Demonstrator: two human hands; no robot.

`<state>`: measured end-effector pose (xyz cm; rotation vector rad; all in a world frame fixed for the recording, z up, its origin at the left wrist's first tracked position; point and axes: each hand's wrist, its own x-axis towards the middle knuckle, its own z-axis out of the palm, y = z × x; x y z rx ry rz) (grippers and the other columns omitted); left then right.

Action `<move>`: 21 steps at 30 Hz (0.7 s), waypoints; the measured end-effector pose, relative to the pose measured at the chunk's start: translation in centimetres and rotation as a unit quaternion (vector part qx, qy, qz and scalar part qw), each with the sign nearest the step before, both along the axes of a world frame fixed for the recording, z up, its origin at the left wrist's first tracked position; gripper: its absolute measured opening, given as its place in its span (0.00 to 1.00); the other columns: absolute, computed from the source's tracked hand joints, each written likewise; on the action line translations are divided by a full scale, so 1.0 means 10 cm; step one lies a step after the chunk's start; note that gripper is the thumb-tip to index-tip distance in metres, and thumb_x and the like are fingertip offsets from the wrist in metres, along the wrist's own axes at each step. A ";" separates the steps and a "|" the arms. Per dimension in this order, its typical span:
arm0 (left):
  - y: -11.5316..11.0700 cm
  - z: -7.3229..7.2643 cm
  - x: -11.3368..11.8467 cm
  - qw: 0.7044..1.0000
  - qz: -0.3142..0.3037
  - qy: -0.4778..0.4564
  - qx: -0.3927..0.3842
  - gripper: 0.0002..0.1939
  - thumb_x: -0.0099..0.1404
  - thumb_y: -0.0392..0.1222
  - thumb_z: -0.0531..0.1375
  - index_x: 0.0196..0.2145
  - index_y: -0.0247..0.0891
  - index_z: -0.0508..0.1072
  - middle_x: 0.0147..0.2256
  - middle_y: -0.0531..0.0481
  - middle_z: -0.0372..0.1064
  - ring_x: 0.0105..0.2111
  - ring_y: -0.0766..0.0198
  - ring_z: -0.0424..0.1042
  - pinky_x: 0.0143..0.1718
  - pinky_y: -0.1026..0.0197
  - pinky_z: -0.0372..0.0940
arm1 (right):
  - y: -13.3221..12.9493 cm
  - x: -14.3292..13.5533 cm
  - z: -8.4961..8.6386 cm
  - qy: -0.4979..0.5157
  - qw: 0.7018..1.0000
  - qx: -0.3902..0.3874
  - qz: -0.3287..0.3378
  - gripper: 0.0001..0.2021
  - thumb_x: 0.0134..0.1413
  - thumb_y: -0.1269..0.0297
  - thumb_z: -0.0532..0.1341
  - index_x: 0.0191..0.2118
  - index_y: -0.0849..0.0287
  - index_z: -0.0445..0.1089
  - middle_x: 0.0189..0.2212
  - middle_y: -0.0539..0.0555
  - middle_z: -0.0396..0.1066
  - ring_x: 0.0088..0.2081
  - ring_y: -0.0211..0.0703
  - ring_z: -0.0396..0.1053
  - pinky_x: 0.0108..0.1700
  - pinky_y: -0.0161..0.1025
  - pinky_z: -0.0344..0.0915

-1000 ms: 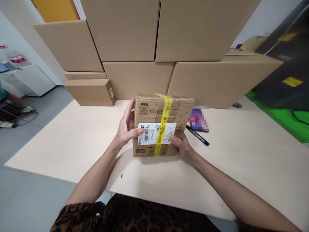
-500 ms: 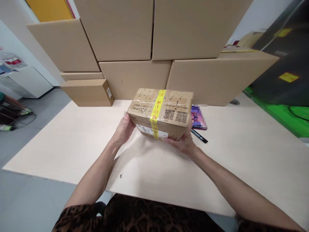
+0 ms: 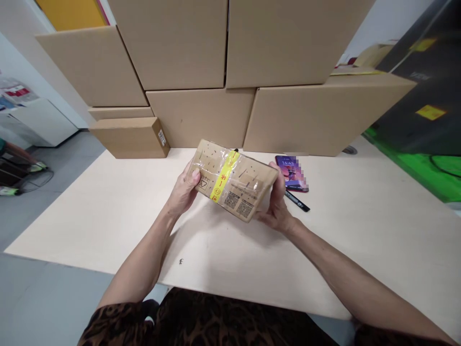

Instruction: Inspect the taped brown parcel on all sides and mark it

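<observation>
A small brown cardboard box [image 3: 236,180] with a yellow tape strip across it is held above the table, tilted so its printed face points up at me. My left hand [image 3: 184,191] grips its left end, thumb on the printed face and the other fingers hidden behind. On the box's right end is my right hand [image 3: 278,206], its thumb side along the edge and its fingers partly hidden under the box. Just right of that hand lie a phone [image 3: 291,174] with a lit screen and a black box cutter [image 3: 297,201].
Large cardboard boxes [image 3: 200,117] are stacked along the back of the pale table [image 3: 223,259]. A flat brown carton [image 3: 129,139] with a label stands at the back left. On the right are a dark panel [image 3: 414,86] and a green surface [image 3: 432,178].
The box has been tipped and turned in my hands, so its front side with the white label no longer shows. More of the phone is visible now.
</observation>
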<state>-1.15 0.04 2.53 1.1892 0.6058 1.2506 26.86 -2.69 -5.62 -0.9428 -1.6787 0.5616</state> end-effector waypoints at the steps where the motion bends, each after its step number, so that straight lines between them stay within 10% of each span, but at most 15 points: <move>1: 0.01 0.00 -0.01 1.000 0.000 -0.004 -0.002 0.35 0.59 0.63 0.76 0.59 0.45 0.79 0.59 0.42 0.79 0.67 0.40 0.71 0.67 0.45 0.69 | -0.01 0.00 0.00 -0.005 1.000 0.011 0.021 0.59 0.49 0.25 0.68 0.79 0.35 0.40 0.83 0.53 0.36 0.83 0.74 0.31 0.80 0.76 0.36; 8: 0.07 -0.01 -0.03 0.990 0.099 -0.036 -0.093 0.30 0.50 0.53 0.83 0.48 0.45 0.82 0.51 0.49 0.82 0.54 0.53 0.79 0.53 0.56 0.76 | 0.02 -0.06 -0.02 0.014 0.997 -0.073 -0.031 0.46 0.68 0.26 0.48 0.82 0.36 0.30 0.84 0.51 0.25 0.84 0.63 0.26 0.81 0.72 0.34; 14: 0.10 -0.03 0.04 0.966 0.162 -0.024 -0.200 0.32 0.55 0.70 0.75 0.46 0.44 0.79 0.41 0.45 0.81 0.48 0.47 0.81 0.43 0.52 0.77 | -0.02 -0.10 -0.03 -0.077 0.995 -0.065 -0.023 0.39 0.71 0.31 0.49 0.81 0.34 0.45 0.84 0.48 0.29 0.83 0.65 0.32 0.80 0.72 0.40; 21: 0.15 -0.09 -0.07 0.953 0.190 0.019 -0.235 0.24 0.47 0.51 0.76 0.37 0.44 0.73 0.33 0.55 0.71 0.33 0.61 0.73 0.30 0.61 0.67 | -0.03 -0.15 0.02 0.021 0.997 -0.072 -0.026 0.33 0.70 0.36 0.57 0.75 0.38 0.60 0.81 0.53 0.47 0.82 0.61 0.43 0.80 0.69 0.45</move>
